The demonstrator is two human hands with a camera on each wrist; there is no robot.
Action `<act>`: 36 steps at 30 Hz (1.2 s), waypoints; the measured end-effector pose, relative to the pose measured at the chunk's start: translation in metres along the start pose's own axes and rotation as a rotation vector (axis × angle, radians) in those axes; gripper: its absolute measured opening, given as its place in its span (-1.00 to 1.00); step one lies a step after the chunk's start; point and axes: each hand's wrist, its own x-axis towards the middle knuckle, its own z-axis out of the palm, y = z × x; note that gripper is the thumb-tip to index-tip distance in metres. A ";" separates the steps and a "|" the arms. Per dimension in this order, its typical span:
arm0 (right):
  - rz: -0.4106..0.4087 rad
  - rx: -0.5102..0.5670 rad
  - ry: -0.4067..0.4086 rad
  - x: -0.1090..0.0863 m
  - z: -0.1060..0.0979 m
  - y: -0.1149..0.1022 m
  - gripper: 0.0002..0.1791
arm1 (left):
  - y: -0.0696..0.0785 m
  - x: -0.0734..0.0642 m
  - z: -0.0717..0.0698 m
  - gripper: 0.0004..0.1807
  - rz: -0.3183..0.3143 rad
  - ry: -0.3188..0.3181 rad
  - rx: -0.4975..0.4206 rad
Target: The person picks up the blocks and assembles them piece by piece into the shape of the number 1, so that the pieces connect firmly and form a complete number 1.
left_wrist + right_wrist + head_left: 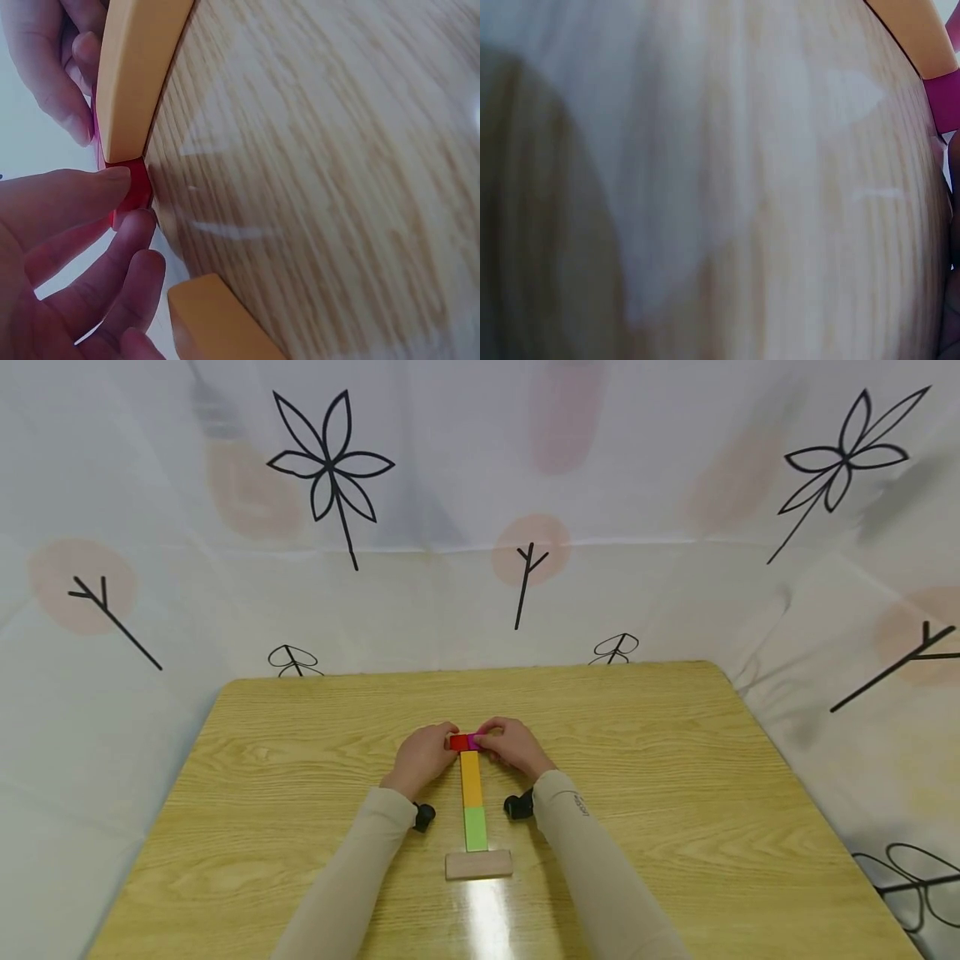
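Note:
My left hand [422, 762] pinches a red block [459, 742] between thumb and fingertips, as the left wrist view shows of the red block [139, 184]. Against it on the right is a magenta block [472, 742], which my right hand [519, 750] holds between thumb and fingers. These two lie side by side across the far end of a long orange block [471, 778]. A light green block [476, 828] continues that line toward me, and a plain wooden block [478, 864] lies crosswise at its near end. The right wrist view catches only part of the magenta block [945, 101].
Everything lies on a wood-grain table [637, 735] with rounded far corners. A white patterned cloth [450, 602] hangs behind and beside it. In the left wrist view, another orange piece [217, 322] stands near the left fingers; I cannot make it out in the head view.

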 end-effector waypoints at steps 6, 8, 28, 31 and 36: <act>-0.008 0.000 -0.007 0.000 0.000 -0.001 -0.70 | -0.001 0.000 0.000 -0.65 0.002 -0.002 -0.017; -0.008 0.008 -0.010 0.000 0.000 -0.001 -0.70 | -0.002 0.000 0.000 -0.65 -0.002 -0.003 -0.023; -0.012 -0.004 -0.022 0.000 0.000 -0.002 -0.69 | -0.004 -0.006 -0.005 -0.60 -0.013 -0.010 -0.061; -0.008 -0.005 -0.017 -0.001 0.000 -0.002 -0.68 | -0.004 -0.006 -0.005 -0.60 -0.022 -0.010 -0.058; -0.009 -0.016 -0.007 0.000 0.000 -0.002 -0.69 | -0.005 -0.007 -0.003 -0.66 -0.029 0.028 -0.040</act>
